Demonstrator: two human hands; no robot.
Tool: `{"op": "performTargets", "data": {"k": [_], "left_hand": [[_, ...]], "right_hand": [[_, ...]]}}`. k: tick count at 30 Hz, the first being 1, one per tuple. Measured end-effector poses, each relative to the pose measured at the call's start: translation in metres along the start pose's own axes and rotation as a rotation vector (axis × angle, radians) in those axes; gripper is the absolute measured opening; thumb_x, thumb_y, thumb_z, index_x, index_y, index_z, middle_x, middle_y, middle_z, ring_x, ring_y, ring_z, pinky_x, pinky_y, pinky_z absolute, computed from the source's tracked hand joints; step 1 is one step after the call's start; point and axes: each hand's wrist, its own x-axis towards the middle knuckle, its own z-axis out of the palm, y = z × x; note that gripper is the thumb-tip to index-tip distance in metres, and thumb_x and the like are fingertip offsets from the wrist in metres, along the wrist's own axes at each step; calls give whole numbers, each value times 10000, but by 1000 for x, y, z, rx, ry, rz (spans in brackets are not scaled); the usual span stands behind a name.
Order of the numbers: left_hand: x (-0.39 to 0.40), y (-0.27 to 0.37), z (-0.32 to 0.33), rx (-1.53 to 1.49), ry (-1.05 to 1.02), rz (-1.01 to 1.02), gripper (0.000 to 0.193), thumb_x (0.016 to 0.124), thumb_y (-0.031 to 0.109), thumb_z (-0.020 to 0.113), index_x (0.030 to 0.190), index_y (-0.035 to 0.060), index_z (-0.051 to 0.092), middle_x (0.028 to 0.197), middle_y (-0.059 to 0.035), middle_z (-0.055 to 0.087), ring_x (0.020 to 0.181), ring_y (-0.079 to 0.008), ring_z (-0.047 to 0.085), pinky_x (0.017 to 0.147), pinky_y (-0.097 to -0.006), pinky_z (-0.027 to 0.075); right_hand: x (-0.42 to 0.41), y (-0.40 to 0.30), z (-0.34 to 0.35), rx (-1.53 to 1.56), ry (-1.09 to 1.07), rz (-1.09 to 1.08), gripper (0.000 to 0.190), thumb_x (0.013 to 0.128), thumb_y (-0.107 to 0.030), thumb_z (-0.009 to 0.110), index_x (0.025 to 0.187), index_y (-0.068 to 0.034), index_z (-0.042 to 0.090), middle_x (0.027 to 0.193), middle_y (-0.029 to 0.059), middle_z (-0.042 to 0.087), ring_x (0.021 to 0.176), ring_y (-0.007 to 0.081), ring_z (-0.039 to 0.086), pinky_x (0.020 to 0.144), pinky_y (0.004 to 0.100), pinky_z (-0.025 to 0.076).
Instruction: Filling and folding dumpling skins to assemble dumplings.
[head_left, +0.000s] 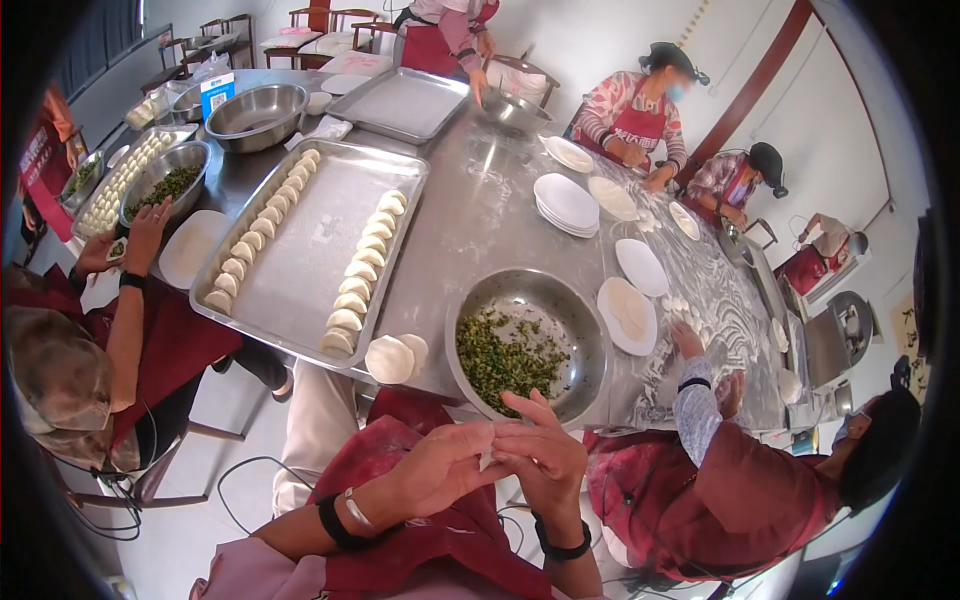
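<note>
My left hand (442, 461) and my right hand (551, 454) meet in front of my apron, just below the near rim of a steel bowl (596, 330). Their fingers pinch together around a pale piece of dough (487, 455), almost wholly hidden by them. Chopped green filling (502, 352) lies in the bowl, mostly on its left side. Round dough wrappers (390, 360) overlap on the table edge left of the bowl. Beyond them a metal tray (300, 247) carries a row of folded dumplings (356, 285) along its right side and another row (259, 236) along its left.
At my right, a co-worker's hand (686, 339) is over the floured steel table (712, 285). A plate with wrappers (628, 315) stands near my bowl. On the left another person's hands (146, 232) hold a filled wrapper. A second tray (405, 105) lies farther back.
</note>
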Motion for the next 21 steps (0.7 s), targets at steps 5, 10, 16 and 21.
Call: {"op": "performTargets", "data": {"k": [5, 10, 16, 21], "left_hand": [[-2, -1, -2, -17, 26, -24, 356, 1030, 193, 455, 1292, -40, 508, 1220, -94, 573, 1132, -175, 571, 1058, -376, 450], [-6, 2, -3, 25, -4, -21, 364, 1033, 223, 458, 1283, -37, 511, 1226, -98, 574, 1145, -185, 569, 1052, -388, 450], [-9, -1, 2, 47, 28, -43, 358, 1033, 251, 466, 1266, -16, 519, 1235, -102, 573, 1149, -190, 568, 1040, -391, 453], [-6, -1, 1, 31, -28, -42, 435, 1030, 257, 479, 1324, -63, 484, 1233, -103, 582, 1159, -181, 567, 1059, -383, 445]], "right_hand": [[-3, 1, 0, -62, -24, -23, 130, 752, -70, 752, 881, -79, 744, 988, 77, 740, 1197, 320, 605, 1089, 522, 365], [4, -10, 0, -101, -76, -36, 115, 751, -78, 753, 866, -88, 745, 974, 69, 737, 1193, 320, 607, 1084, 513, 373], [-4, -5, 1, -97, -91, -61, 111, 748, -77, 752, 858, -95, 741, 999, 68, 734, 1203, 307, 601, 1081, 508, 376], [1, -12, 3, -143, -80, -35, 110, 763, -38, 739, 864, -81, 731, 983, 83, 736, 1177, 325, 615, 1081, 516, 373]]}}
